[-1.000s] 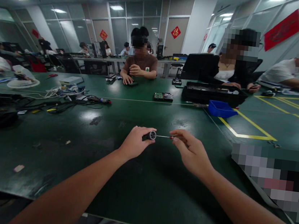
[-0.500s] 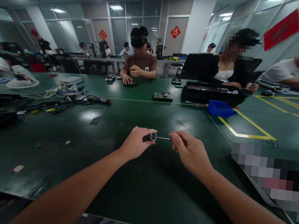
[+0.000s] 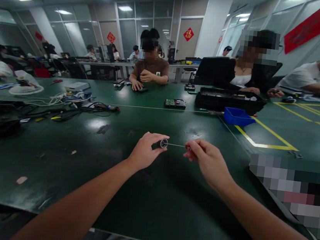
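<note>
Above the green table, my left hand (image 3: 145,151) pinches a small black cylindrical part (image 3: 163,143) between thumb and fingers. Its round end with a pale rim faces me. My right hand (image 3: 209,159) is closed around the handle end of a screwdriver (image 3: 176,145). The thin metal shaft points left and its tip reaches the rim of the cylindrical part; whether it goes inside I cannot tell. Most of the handle is hidden by my fingers, with a bit of red showing.
The green table (image 3: 104,191) spreads all around. Ahead lies a hard drive (image 3: 175,103), with a blue bin (image 3: 239,117) and a long black housing (image 3: 229,101) to the right. Tangled cables (image 3: 70,111) lie left. A person (image 3: 150,70) sits opposite.
My right hand has shifted slightly right, and the screwdriver shaft is tilted a little differently against the cylindrical part. My left hand stays nearly in place, still holding it.
</note>
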Tool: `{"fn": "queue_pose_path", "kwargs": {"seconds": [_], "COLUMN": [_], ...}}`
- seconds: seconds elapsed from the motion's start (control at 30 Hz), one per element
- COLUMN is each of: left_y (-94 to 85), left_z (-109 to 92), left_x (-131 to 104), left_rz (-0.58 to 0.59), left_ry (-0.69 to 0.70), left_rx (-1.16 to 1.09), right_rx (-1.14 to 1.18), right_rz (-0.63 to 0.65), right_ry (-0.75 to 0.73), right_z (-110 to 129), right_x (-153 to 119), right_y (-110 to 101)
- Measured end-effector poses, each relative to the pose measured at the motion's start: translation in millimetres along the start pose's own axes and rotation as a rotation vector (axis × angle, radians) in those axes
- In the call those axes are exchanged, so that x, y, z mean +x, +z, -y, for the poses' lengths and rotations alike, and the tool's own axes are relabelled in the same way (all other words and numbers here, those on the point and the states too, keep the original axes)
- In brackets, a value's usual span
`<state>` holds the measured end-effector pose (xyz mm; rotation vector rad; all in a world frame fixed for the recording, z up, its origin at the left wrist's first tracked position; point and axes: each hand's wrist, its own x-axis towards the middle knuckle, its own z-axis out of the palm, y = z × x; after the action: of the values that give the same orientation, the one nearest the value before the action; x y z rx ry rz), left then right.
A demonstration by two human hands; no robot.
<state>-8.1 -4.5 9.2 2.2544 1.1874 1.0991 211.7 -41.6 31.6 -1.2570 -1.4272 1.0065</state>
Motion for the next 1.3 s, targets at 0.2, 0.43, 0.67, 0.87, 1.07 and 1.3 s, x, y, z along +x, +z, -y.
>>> {"fn": "queue_pose_path", "kwargs": {"seconds": [0.2, 0.43, 0.67, 0.87, 1.07, 1.3], "left_y": [0.4, -0.9, 0.4, 1.7, 1.8, 2.3], "left_z": [-2.2, -5.1, -2.9, -1.6, -1.0, -2.1], "left_x": [0.5, 0.0, -0.5, -0.1, -0.7, 0.3], "left_rz": [0.056, 0.041, 0.033, 0.057, 0.042, 0.056], "left_ry": [-0.02, -0.045, -0.035, -0.029, -0.032, -0.046], "left_rx": [0.02, 0.035, 0.05, 0.049, 0.061, 0.074], "right_rx": [0.278, -0.302, -0.509, -0.539, -0.58, -0.567], "right_rz": [-0.007, -0.063, -0.081, -0.077, -0.111, -0.087], "right_ry": [0.061, -0.142, -0.254, -0.302, -0.317, -0.311], "right_z": [1.5, 2.5, 6.9, 7.8, 10.9, 8.4], "right_x": [6.8, -3.9, -9.4, -10.8, -12.8, -10.3], "right_y": [-5.4, -7.0, -2.7, 1.5, 1.1, 0.5]}}
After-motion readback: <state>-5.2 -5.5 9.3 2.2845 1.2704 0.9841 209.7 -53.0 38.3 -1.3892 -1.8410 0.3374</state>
